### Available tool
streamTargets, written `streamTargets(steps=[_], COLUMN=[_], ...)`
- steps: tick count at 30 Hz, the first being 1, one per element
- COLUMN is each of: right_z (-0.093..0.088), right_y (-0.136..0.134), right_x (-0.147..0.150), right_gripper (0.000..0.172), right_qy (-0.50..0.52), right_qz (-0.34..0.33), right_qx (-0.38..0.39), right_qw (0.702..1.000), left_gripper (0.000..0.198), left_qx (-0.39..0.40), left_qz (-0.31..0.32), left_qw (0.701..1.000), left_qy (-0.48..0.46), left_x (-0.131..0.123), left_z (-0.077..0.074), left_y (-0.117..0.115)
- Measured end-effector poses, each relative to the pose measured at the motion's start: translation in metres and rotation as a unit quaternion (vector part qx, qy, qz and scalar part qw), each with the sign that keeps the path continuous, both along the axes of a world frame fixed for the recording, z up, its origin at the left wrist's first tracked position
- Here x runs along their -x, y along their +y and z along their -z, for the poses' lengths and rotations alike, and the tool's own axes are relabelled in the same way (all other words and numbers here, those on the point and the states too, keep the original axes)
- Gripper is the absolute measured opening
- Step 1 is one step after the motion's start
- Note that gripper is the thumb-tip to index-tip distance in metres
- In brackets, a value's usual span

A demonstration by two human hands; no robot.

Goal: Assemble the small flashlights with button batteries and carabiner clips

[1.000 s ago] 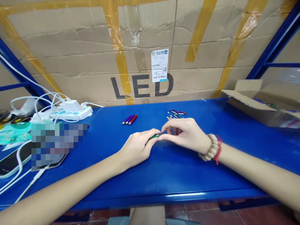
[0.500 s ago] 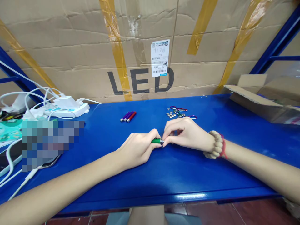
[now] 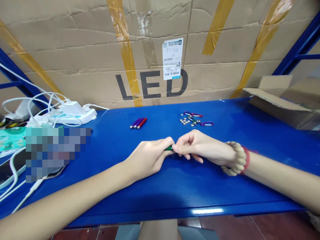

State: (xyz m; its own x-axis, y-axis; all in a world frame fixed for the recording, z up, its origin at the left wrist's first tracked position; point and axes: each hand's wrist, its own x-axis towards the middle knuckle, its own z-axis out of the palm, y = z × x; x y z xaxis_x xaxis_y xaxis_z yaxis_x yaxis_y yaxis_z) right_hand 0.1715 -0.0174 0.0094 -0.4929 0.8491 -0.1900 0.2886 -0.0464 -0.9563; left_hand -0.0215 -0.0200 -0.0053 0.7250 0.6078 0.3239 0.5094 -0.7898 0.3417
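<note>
Mid-frame, the fingers of our left hand clamp a green tube; those of our right hand pinch its end, seemingly adjusting it; the next move likely needs steadiness.

Behind the slim green cylinder, purple and red tubes lay left of round silvery discs on the glossy blue tabletop.
</note>
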Motion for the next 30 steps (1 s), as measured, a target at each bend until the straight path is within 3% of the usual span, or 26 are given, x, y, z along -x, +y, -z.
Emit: streamTargets(steps=[6,11,14,18,24,30], right_z=[0.002,0.0,-0.005,-0.011,-0.005,0.002], right_y=[0.002,0.006,0.007,0.004,0.005,0.004], right_x=[0.001,-0.004,-0.007,-0.006,-0.004,0.002], right_gripper=[0.043,0.042,0.04,0.038,0.034,0.04], right_qy=[-0.04,-0.049,-0.048,-0.067,-0.073,-0.071], right_qz=[0.012,0.073,0.05,0.022,0.031,0.056], right_qx=[-0.04,-0.238,-0.324,-0.377,-0.37,-0.214], right_qw=[0.998,0.967,0.943,0.923,0.926,0.973], left_gripper=[0.02,0.019,0.02,0.019,0.015,0.008], left_qx=[0.014,0.002,-0.008,-0.015,-0.007,0.019], left_qz=[-0.014,-0.051,-0.051,-0.032,-0.009,-0.055], left_qw=[1.0,0.999,0.999,0.999,1.0,0.998], left_qy=[-0.016,-0.007,-0.004,-0.008,0.004,-0.033], left_x=[-0.003,-0.004,-0.004,-0.004,-0.002,-0.002], left_z=[0.0,0.0,0.0,0.0,0.0,0.003], left_y=[0.003,0.004,0.004,0.004,0.002,0.001])
